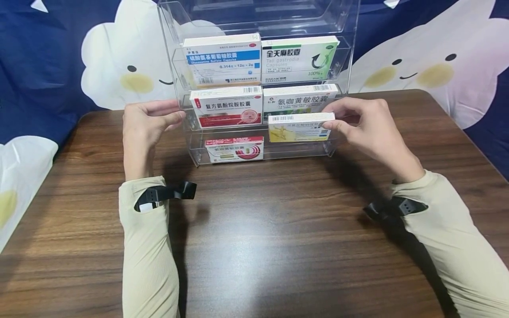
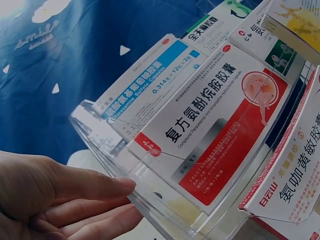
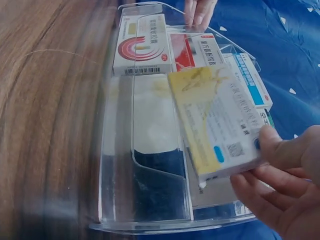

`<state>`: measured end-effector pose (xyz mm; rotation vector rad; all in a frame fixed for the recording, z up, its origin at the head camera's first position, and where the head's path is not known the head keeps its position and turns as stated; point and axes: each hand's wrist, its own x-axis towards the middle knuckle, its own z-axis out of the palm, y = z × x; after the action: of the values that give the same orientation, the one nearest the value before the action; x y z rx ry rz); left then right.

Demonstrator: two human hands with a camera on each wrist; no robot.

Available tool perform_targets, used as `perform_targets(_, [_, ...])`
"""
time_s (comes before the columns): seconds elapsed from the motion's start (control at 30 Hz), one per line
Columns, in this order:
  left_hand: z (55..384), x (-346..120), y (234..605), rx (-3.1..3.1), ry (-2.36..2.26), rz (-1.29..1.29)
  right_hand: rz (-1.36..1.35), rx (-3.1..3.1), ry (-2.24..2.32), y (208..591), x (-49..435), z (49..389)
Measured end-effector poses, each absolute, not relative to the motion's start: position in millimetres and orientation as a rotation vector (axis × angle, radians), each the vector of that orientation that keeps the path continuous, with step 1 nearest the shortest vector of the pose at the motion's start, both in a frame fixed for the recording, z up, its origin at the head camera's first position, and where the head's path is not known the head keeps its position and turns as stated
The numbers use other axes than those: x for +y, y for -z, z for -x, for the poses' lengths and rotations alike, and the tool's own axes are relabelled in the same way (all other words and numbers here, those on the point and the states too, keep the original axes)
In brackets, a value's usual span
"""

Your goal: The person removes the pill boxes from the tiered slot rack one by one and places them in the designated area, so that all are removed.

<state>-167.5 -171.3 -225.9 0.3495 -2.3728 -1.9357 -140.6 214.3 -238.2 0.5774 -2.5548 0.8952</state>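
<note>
My right hand [image 1: 367, 126] pinches a white-and-yellow medicine box [image 1: 299, 128] by its right end, thumb in front and fingers behind. The box is in front of the clear display rack [image 1: 294, 152], over the right half of its lowest tier. At the rack's left side, my left hand [image 1: 145, 126] holds the edge between thumb and fingers; the left wrist view shows the thumb [image 2: 117, 186] against the clear side. A red-and-white box [image 1: 230, 108] sits beside that hand. Behind the held box stands a white-and-green box [image 1: 298, 99], partly covered.
On the lowest tier, a small red-and-white capsule box [image 1: 235, 150] stands at the left. A blue-and-white box [image 1: 222, 62] and a green-and-white box [image 1: 300, 59] fill a higher tier. The rack stands on a brown wooden table [image 1: 254, 229] before a blue patterned cloth [image 1: 51, 66].
</note>
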Motion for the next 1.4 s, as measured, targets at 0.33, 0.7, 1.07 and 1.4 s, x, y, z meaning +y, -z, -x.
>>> perform_targets(0.33, [165.7, -169.9, 227.0, -2.288, 2.016, -0.374, -0.444, -2.727, -1.28, 254.2, 222.1, 135.4])
perform_targets(0.7, [165.0, -170.2, 228.7, -2.236, 2.088, -0.378, -0.346, -3.014, -1.605, 286.7, 224.0, 134.1])
perform_targets(1.07, [167.1, -170.2, 227.7, -2.18, 2.142, -0.4, -0.266, -3.023, -1.765, 297.1, 219.7, 138.1])
perform_targets(1.4, [165.5, -172.6, 229.9, -2.187, 2.129, -0.387, -0.376, -3.157, -1.299, 291.4, 215.0, 132.9])
